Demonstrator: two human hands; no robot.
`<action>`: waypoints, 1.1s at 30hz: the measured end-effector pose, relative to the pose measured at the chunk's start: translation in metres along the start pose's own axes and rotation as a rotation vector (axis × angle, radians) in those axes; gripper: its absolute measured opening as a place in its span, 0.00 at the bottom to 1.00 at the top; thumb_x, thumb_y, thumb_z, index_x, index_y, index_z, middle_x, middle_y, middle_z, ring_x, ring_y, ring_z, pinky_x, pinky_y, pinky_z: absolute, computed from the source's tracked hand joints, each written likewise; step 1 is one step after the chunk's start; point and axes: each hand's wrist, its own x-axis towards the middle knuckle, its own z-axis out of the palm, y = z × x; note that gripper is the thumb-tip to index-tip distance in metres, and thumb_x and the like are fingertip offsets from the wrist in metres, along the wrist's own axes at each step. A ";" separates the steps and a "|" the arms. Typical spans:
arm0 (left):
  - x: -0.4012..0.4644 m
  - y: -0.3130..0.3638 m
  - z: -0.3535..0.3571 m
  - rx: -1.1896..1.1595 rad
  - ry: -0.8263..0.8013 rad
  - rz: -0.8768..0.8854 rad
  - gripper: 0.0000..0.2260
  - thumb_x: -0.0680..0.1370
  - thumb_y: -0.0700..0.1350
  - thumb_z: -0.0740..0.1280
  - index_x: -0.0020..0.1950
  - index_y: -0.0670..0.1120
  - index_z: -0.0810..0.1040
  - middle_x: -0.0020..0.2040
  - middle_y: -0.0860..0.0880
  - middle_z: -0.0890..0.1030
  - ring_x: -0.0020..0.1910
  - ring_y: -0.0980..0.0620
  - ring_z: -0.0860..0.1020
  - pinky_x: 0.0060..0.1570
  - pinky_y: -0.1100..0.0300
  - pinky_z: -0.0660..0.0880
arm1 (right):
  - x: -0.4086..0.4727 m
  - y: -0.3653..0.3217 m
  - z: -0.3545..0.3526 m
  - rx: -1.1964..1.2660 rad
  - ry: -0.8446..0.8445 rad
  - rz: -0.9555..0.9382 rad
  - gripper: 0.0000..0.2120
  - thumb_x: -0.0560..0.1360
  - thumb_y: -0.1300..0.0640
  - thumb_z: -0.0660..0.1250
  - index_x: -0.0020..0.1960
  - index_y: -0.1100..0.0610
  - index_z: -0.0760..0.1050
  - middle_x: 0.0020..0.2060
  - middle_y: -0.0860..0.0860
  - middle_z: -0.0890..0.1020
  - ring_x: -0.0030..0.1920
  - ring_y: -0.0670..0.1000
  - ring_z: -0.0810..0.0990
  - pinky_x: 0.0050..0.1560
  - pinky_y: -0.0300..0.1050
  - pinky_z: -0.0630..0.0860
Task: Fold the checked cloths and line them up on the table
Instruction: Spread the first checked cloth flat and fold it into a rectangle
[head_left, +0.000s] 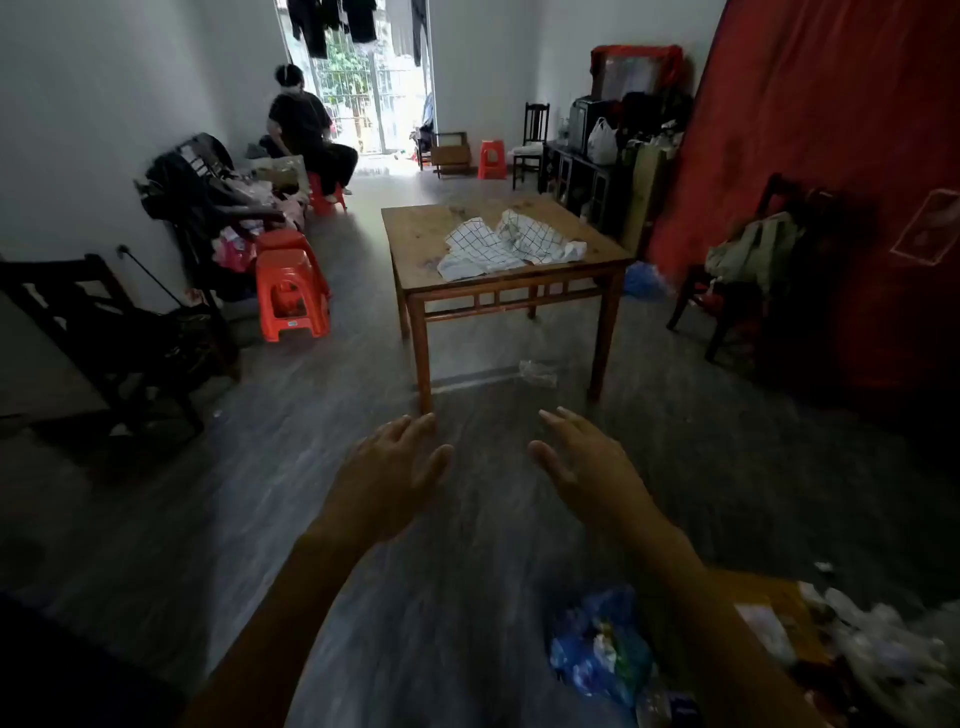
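Note:
White checked cloths (506, 245) lie crumpled in a loose heap on a square wooden table (415, 234) some way ahead in the middle of the room. My left hand (392, 475) and my right hand (582, 465) reach forward over the grey floor, well short of the table. Both hands hold nothing and their fingers are stretched and relaxed, palms down.
Stacked orange stools (291, 291) stand left of the table beside a clothes-laden rack (208, 197). A person (306, 135) sits at the back. A dark chair (737, 280) with cloth stands on the right. Blue plastic bags (602, 644) lie at my lower right. Litter (537, 371) lies under the table.

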 end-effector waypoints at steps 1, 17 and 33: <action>0.000 -0.001 0.000 -0.005 0.003 -0.002 0.28 0.78 0.64 0.49 0.76 0.54 0.57 0.76 0.48 0.61 0.74 0.49 0.59 0.71 0.50 0.58 | 0.001 0.001 0.001 0.003 0.003 0.004 0.26 0.79 0.41 0.55 0.75 0.48 0.59 0.76 0.49 0.60 0.74 0.50 0.61 0.73 0.53 0.59; 0.034 0.022 0.025 -0.049 0.037 0.033 0.31 0.76 0.66 0.48 0.75 0.52 0.59 0.74 0.47 0.64 0.72 0.49 0.63 0.70 0.49 0.62 | 0.026 0.045 -0.005 -0.011 0.054 -0.033 0.26 0.79 0.42 0.57 0.74 0.49 0.61 0.74 0.51 0.64 0.72 0.50 0.64 0.72 0.51 0.62; 0.132 -0.003 0.069 -0.108 0.032 0.004 0.29 0.76 0.62 0.50 0.74 0.50 0.62 0.71 0.47 0.69 0.68 0.49 0.69 0.65 0.52 0.67 | 0.127 0.094 0.038 0.036 0.012 -0.049 0.25 0.79 0.43 0.59 0.73 0.51 0.64 0.72 0.51 0.67 0.71 0.50 0.65 0.71 0.48 0.62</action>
